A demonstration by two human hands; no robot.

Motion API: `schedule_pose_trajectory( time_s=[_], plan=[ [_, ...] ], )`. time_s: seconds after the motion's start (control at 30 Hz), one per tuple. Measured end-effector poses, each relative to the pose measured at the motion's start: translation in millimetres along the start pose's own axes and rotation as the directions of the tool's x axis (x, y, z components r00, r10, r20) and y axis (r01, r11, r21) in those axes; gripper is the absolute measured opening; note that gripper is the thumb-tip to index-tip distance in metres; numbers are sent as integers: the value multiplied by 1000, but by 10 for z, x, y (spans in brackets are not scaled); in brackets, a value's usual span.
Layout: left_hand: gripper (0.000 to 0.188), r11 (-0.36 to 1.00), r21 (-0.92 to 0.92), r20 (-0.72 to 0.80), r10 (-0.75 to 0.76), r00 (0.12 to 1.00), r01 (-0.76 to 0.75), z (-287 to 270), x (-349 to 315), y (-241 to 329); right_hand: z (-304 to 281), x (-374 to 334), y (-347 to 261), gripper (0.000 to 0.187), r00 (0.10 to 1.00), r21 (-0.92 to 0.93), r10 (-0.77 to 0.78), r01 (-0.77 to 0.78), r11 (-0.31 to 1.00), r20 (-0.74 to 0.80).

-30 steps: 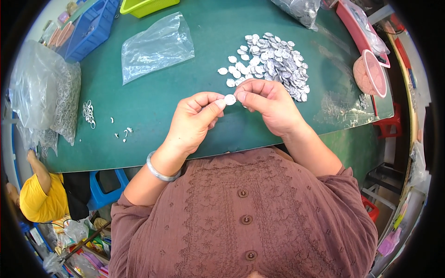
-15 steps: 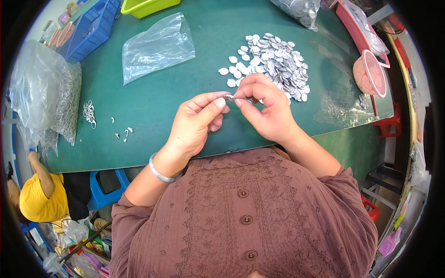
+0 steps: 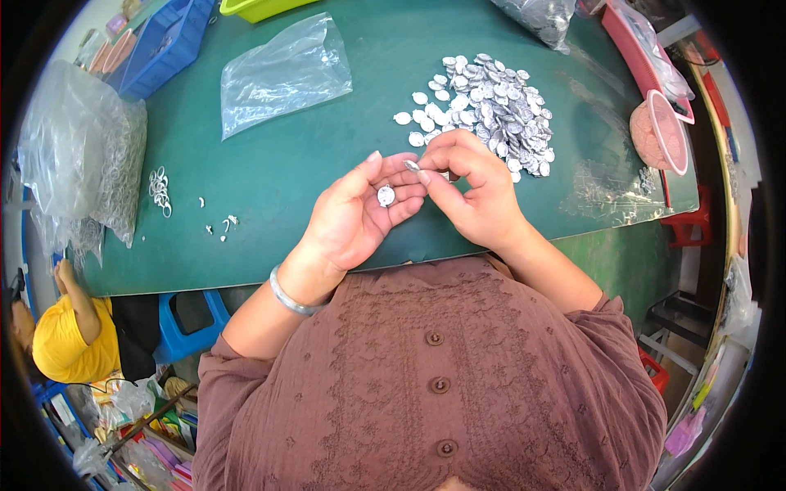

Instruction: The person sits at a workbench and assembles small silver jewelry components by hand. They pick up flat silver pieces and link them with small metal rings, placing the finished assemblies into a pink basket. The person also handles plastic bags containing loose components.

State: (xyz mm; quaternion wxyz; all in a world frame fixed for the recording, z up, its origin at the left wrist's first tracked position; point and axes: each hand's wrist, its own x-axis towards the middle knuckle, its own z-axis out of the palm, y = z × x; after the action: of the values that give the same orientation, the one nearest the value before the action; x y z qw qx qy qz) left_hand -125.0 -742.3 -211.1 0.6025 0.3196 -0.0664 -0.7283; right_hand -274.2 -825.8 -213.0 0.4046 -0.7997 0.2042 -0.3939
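My left hand (image 3: 354, 214) is turned palm up with its fingers spread. A small round silver pendant (image 3: 386, 195) lies loose on those fingers. Thumb and forefinger of my right hand (image 3: 471, 184) are closed on another silver pendant (image 3: 412, 166), held tilted, edge toward me, just above the left fingertips. A further bit of silver shows under the right fingers, too covered to name. Just beyond the right hand spreads a heap of similar silver pendants (image 3: 512, 110) on the green table (image 3: 270, 188).
Beyond my left hand lies a flat clear plastic bag (image 3: 286, 75). Farther left are a bag of metal rings (image 3: 119, 176), loose rings (image 3: 160, 192) and white scraps (image 3: 227, 226). A blue crate (image 3: 168, 49) and pink basket (image 3: 659, 131) flank the table. A yellow-shirted person (image 3: 74, 340) sits left.
My left hand has opened from its pinch and turned palm up, showing a pendant on its fingers. My right hand keeps its pinch. The whole view has shifted slightly.
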Motion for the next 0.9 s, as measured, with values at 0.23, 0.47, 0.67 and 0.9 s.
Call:
schedule_pose_trajectory(
  time_s=[0.23,0.47,0.67,0.9],
  plan=[
    [48,990,-134,70,-44,997,53,-23,-11,18,-29,23,25,16,975,-276,-222,209,938,-14],
    [49,982,-181,60,-48,997,58,-9,-25,4,-56,28,36,15,974,-224,-225,227,948,34],
    [49,991,-122,71,-52,996,61,-20,-26,31,-111,-9,60,11,998,-61,-52,53,997,18],
    [40,998,-40,47,-41,998,42,-31,-33,19,-121,-9,35,14,999,-62,19,-16,998,48]
  ],
)
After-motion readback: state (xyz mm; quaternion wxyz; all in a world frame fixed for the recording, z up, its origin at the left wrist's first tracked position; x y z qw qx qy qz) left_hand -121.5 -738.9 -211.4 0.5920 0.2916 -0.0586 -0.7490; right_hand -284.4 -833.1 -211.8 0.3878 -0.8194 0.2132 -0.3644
